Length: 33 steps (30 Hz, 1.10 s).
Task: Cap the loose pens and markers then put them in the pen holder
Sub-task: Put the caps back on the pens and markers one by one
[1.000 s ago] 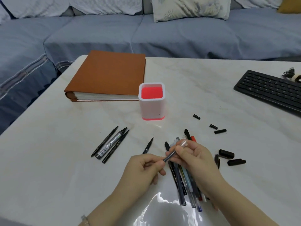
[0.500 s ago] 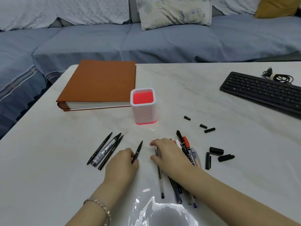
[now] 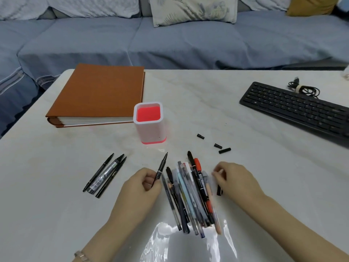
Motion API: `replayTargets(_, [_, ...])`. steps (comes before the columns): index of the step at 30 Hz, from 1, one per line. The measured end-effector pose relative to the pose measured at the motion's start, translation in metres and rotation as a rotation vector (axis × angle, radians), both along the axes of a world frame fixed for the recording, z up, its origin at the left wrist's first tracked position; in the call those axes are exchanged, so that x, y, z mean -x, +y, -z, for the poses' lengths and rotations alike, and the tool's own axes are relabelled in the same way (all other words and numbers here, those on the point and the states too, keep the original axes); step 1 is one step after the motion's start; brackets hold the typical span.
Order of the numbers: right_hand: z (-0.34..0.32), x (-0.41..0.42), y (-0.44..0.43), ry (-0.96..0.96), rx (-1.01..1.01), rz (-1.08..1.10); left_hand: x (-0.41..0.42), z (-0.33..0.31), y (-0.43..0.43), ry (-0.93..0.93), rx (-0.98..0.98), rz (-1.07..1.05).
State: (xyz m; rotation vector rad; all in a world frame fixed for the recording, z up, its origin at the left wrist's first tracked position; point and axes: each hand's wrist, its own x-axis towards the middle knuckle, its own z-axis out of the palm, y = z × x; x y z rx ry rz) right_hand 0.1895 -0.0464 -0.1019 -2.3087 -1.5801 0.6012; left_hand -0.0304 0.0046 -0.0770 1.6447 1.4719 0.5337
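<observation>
The white pen holder (image 3: 148, 127) with a red inside stands upright mid-table, with no pens in it. Below it lies a pile of several pens and markers (image 3: 190, 193). My left hand (image 3: 141, 188) is left of the pile, its thumb and fingers pinching the lower end of a thin black pen (image 3: 162, 168) whose tip points up. My right hand (image 3: 236, 182) rests right of the pile with curled fingers, and a black cap (image 3: 219, 191) peeks out beneath it. What its fingertips hold is unclear. Three small black caps (image 3: 218, 145) lie above it. Three black pens (image 3: 105, 176) lie at the left.
A brown book (image 3: 98, 93) lies behind and left of the holder. A black keyboard (image 3: 296, 108) and a coiled cable (image 3: 304, 89) sit at the right. A blue sofa runs behind the table. A shiny plastic sheet (image 3: 188, 242) is at the near edge.
My right hand laid the clear pen down and moved from the left of the pile to its right side, over the black caps. My left hand closed on the thin black pen.
</observation>
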Motion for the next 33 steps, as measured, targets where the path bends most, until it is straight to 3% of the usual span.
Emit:
replayTargets(4, [0.007,-0.002,-0.007,-0.039,0.192,0.033,-0.016,0.001,-0.014,-0.078,0.078,0.009])
replayTargets(8, [0.01,0.002,-0.005,0.006,0.175,0.104,-0.023,-0.001,-0.024,-0.109,0.1,0.032])
replayTargets(11, [0.0,-0.001,-0.003,0.304,0.001,0.232,-0.024,-0.004,-0.028,-0.133,0.101,0.047])
replayTargets(15, [-0.035,-0.003,-0.005,1.014,-0.364,0.407,-0.025,-0.007,-0.032,-0.172,0.104,0.082])
replayTargets(18, [-0.055,0.002,-0.01,1.222,-0.498,0.404,-0.027,-0.014,-0.036,-0.181,0.102,0.104])
replayTargets(33, [-0.061,0.026,-0.017,1.205,-0.485,0.307,-0.029,-0.027,-0.043,-0.169,0.065,0.159])
